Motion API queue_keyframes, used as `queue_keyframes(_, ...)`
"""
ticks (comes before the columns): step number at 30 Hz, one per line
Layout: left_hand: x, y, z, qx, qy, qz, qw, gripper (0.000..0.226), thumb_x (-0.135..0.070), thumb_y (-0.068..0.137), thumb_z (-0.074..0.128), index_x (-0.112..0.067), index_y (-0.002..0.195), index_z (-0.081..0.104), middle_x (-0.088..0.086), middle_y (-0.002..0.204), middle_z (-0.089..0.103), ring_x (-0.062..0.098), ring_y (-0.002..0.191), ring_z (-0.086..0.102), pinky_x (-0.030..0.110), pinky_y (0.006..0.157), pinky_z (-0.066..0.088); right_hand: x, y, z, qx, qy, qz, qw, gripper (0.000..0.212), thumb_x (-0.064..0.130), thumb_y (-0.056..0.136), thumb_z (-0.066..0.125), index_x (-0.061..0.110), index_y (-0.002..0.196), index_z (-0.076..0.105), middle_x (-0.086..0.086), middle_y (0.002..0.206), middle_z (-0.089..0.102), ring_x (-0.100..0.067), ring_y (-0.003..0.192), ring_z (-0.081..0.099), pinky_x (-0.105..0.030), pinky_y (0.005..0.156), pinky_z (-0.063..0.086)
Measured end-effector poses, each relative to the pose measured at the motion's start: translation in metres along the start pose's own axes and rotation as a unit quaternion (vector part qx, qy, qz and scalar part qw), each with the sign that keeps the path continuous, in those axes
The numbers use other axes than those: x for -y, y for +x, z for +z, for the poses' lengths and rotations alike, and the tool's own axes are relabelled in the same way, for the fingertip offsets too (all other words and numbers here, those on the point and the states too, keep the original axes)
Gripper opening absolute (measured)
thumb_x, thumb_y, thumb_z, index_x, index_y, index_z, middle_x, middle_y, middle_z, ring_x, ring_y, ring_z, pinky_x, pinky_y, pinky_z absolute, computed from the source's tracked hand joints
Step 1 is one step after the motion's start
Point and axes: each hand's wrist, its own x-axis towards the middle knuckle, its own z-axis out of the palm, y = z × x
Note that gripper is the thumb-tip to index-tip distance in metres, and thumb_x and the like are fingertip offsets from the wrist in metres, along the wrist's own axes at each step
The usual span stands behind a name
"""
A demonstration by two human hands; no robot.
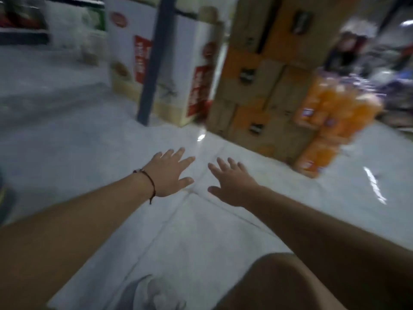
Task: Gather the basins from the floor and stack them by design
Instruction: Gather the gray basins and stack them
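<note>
Knee [279, 285] and a pale shoe [156, 291] sit lowest in view, closest to me, over the white tiled floor [89, 153]. Frame is motion-blurred; detail is poor.

Left to right: my left hand [171, 173], dark cord bracelet [149, 182] at the wrist, is stretched forward with fingers straight and spread, holding nothing. Just beside it, apart by a narrow gap, my right hand [232, 184] is likewise flat and spread, holding nothing. Both hover over a tile joint; contact with the floor cannot be judged.

Beyond the hands: a blue upright post [154, 63], a white carton with red labels [194, 70] behind it, then stacked brown-and-orange cartons [263, 90], then shrink-wrapped orange drink bottles [330, 117] standing on the floor towards its right edge.

Basins: none visible in this view. Their location cannot be told from here, so I judge the gathering step is not in hand at this instant.

Risks, as judgement:
- Glossy floor with glare; a slip is possible if I lean weight forward onto my palms.
- Bottle pack and carton stack stand near my right side; a wide sweep of the right arm could knock them.
- Blur suggests fast head motion; reaching before the basins are sighted could mean a misjudged grasp.
</note>
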Motion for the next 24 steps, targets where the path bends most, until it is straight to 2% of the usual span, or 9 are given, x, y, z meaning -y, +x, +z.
queue_keyframes(2,-0.081,0.025,-0.018,0.010,-0.052,0.052,0.997,0.072,-0.065,0.095,0.029,-0.033,0.156,0.006,0.007,0.165,0.003,0.030,0.149,0.016,0.047,0.119,0.021,-0.066,-0.060,0.010,0.026,0.047,0.107,0.993,0.072,0.058,0.097,0.037,0.027,0.155,0.009,-0.006,0.164,0.005,-0.035,0.149,0.004,-0.052,0.121,0.007)
queue_keyframes(4,-0.147,0.037,-0.030,0.026,-0.074,0.102,0.992,0.075,-0.066,0.094,0.030,-0.033,0.156,0.006,0.007,0.165,0.003,0.029,0.149,0.016,0.047,0.119,0.023,-0.119,-0.119,0.026,0.033,0.106,0.205,0.972,0.069,0.059,0.097,0.036,0.026,0.154,0.016,-0.006,0.162,0.016,-0.035,0.148,0.013,-0.051,0.119,0.015)
queue_keyframes(7,-0.240,0.057,-0.051,0.053,-0.062,0.182,0.980,0.078,-0.072,0.091,0.029,-0.035,0.155,0.007,0.006,0.165,0.002,0.029,0.149,0.017,0.047,0.118,0.024,-0.182,-0.234,0.070,0.046,0.172,0.341,0.923,0.067,0.058,0.097,0.035,0.022,0.153,0.023,-0.008,0.156,0.029,-0.034,0.141,0.029,-0.046,0.114,0.027)
queue_keyframes(10,-0.338,0.068,-0.072,0.063,-0.045,0.261,0.962,0.080,-0.074,0.088,0.033,-0.035,0.155,0.011,0.004,0.165,0.007,0.027,0.148,0.020,0.046,0.119,0.024,-0.209,-0.373,0.134,0.100,0.196,0.461,0.859,0.068,0.058,0.097,0.034,0.022,0.154,0.021,-0.006,0.159,0.024,-0.033,0.144,0.024,-0.045,0.116,0.024)
queue_keyframes(13,-0.449,0.055,-0.075,0.053,-0.011,0.375,0.926,0.081,-0.069,0.089,0.043,-0.033,0.155,0.014,0.006,0.164,0.012,0.027,0.147,0.024,0.042,0.116,0.027,-0.196,-0.515,0.197,0.154,0.227,0.602,0.750,0.067,0.056,0.098,0.033,0.021,0.154,0.018,-0.008,0.160,0.020,-0.034,0.145,0.021,-0.046,0.117,0.021)
queue_keyframes(17,-0.600,-0.010,-0.041,0.089,0.026,0.537,0.838,0.080,-0.064,0.091,0.046,-0.033,0.155,0.011,0.008,0.164,0.009,0.028,0.147,0.025,0.042,0.116,0.029,-0.128,-0.657,0.259,0.198,0.285,0.719,0.601,0.067,0.053,0.097,0.038,0.020,0.153,0.020,-0.010,0.157,0.022,-0.035,0.142,0.024,-0.046,0.114,0.024)
queue_keyframes(19,-0.652,-0.053,-0.016,0.108,0.060,0.592,0.796,0.078,-0.063,0.092,0.044,-0.032,0.156,0.010,0.007,0.164,0.007,0.029,0.146,0.025,0.042,0.116,0.029,-0.089,-0.693,0.278,0.197,0.329,0.751,0.538,0.068,0.052,0.096,0.042,0.021,0.152,0.020,-0.011,0.156,0.022,-0.036,0.141,0.025,-0.046,0.113,0.027)
queue_keyframes(22,-0.699,-0.114,0.027,0.127,0.106,0.665,0.728,0.075,-0.060,0.094,0.043,-0.030,0.155,0.012,0.008,0.163,0.011,0.031,0.142,0.031,0.044,0.113,0.033,-0.024,-0.724,0.301,0.158,0.373,0.812,0.421,0.068,0.051,0.091,0.047,0.025,0.150,0.024,-0.010,0.152,0.026,-0.035,0.136,0.032,-0.047,0.110,0.030)
queue_keyframes(24,-0.707,-0.141,0.057,0.136,0.131,0.702,0.687,0.071,-0.057,0.095,0.042,-0.029,0.155,0.016,0.010,0.161,0.017,0.031,0.139,0.036,0.045,0.110,0.036,0.018,-0.734,0.317,0.141,0.375,0.861,0.314,0.070,0.046,0.086,0.051,0.024,0.148,0.026,-0.007,0.147,0.029,-0.033,0.129,0.039,-0.048,0.105,0.035)
